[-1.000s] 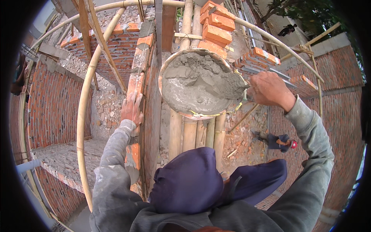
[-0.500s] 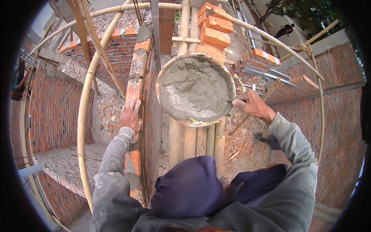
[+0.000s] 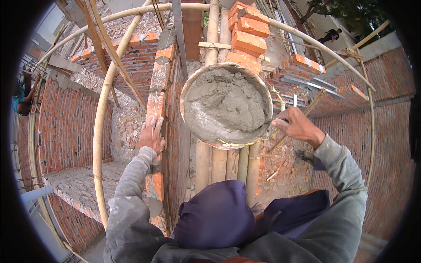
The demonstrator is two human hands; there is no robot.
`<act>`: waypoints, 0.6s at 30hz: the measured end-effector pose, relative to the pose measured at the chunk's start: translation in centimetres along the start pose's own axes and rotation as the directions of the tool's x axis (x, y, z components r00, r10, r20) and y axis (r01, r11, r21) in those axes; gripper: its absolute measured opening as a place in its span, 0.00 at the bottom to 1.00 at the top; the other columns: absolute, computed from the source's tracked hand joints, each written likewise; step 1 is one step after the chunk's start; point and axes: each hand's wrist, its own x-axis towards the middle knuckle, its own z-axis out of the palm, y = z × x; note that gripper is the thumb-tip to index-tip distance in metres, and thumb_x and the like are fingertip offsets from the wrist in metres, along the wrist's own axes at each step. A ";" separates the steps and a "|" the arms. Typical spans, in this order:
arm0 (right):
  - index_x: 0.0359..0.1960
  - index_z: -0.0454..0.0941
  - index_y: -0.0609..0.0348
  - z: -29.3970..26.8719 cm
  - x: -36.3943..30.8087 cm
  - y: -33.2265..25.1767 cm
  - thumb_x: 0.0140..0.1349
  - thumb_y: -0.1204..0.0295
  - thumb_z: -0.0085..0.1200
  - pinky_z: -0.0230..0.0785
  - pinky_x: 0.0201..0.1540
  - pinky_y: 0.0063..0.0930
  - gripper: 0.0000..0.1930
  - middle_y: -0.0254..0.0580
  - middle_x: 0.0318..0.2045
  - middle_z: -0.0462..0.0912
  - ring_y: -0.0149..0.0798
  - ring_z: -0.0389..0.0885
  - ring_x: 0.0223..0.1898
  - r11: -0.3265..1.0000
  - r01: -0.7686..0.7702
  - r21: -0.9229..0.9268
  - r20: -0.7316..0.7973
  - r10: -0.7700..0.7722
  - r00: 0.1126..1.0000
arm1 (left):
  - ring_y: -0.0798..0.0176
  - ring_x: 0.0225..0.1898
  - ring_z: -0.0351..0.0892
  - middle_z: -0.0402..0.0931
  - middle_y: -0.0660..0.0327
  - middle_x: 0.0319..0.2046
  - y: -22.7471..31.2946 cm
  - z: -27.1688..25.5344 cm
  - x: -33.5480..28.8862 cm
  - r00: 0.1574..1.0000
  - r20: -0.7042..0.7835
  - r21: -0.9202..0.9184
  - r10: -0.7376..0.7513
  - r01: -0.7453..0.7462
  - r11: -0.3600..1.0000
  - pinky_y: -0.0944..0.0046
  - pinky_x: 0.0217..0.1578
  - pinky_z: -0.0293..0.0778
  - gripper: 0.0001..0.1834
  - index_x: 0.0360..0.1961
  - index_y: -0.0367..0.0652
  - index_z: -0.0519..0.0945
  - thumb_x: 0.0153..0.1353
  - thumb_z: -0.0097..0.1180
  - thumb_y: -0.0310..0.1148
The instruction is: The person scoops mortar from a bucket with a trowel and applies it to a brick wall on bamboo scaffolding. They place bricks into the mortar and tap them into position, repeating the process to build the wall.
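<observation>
A round pan (image 3: 191, 83) full of wet grey mortar (image 3: 223, 105) rests on upright bamboo poles (image 3: 228, 162) in front of me. My right hand (image 3: 296, 125) is closed on a trowel handle at the pan's right rim, and the blade is mostly hidden in the mortar. My left hand (image 3: 152, 133) lies flat on top of the narrow red brick wall (image 3: 158, 79) left of the pan, fingers spread and holding nothing. A stack of loose orange bricks (image 3: 247, 37) sits just beyond the pan.
A bent bamboo pole (image 3: 100, 131) arcs around my left side. Brick walls (image 3: 66, 127) and rubble lie far below. One person (image 3: 22, 94) is at the left edge, and another (image 3: 331, 34) stands far off at the top right. A dark cloth (image 3: 215, 215) hangs below my chest.
My right hand has dropped from the pan's upper right edge to its lower right rim. My left hand has stayed on the wall top.
</observation>
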 end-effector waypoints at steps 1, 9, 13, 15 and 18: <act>0.27 0.85 0.72 0.2 -0.4 -0.1 0.67 0.66 0.67 0.66 0.28 0.47 0.17 0.56 0.16 0.73 0.46 0.67 0.19 0.998 -0.032 -0.046 -0.010 0.032 0.999 | 0.43 0.84 0.50 0.53 0.51 0.82 0.0 0.2 -0.2 0.999 -0.034 0.000 0.018 -0.018 1.000 0.47 0.82 0.52 0.53 0.83 0.47 0.59 0.54 0.67 0.35; 0.28 0.86 0.70 0.9 1.2 -1.2 0.67 0.62 0.66 0.71 0.32 0.51 0.19 0.63 0.20 0.77 0.60 0.80 0.23 0.981 -0.077 -0.177 -0.066 0.066 0.996 | 0.46 0.84 0.51 0.52 0.53 0.83 0.0 0.6 0.0 1.000 -0.011 0.029 0.002 -0.002 1.000 0.47 0.82 0.53 0.54 0.83 0.48 0.58 0.55 0.67 0.36; 0.26 0.85 0.70 1.1 0.9 -0.3 0.67 0.60 0.67 0.71 0.33 0.51 0.21 0.63 0.20 0.78 0.60 0.81 0.24 0.993 -0.011 -0.117 -0.107 -0.002 0.994 | 0.47 0.84 0.52 0.52 0.52 0.83 0.0 0.5 -0.1 0.999 -0.037 0.028 0.019 -0.018 0.999 0.46 0.82 0.53 0.53 0.84 0.48 0.58 0.56 0.66 0.34; 0.25 0.84 0.69 1.3 -0.3 0.2 0.67 0.59 0.66 0.68 0.29 0.50 0.22 0.60 0.16 0.72 0.57 0.74 0.19 0.997 -0.001 -0.077 -0.121 -0.009 0.993 | 0.47 0.84 0.52 0.51 0.53 0.83 -0.1 0.6 -0.2 0.999 -0.034 0.010 0.015 -0.014 1.000 0.45 0.82 0.53 0.53 0.84 0.48 0.57 0.56 0.66 0.34; 0.25 0.85 0.69 1.6 -1.7 0.7 0.67 0.59 0.66 0.65 0.28 0.49 0.21 0.56 0.14 0.68 0.52 0.67 0.17 0.997 -0.045 -0.066 -0.154 0.034 0.988 | 0.46 0.83 0.52 0.51 0.54 0.84 -0.1 0.6 -0.2 0.999 -0.041 -0.011 0.009 -0.010 1.000 0.44 0.82 0.54 0.54 0.84 0.49 0.57 0.54 0.66 0.34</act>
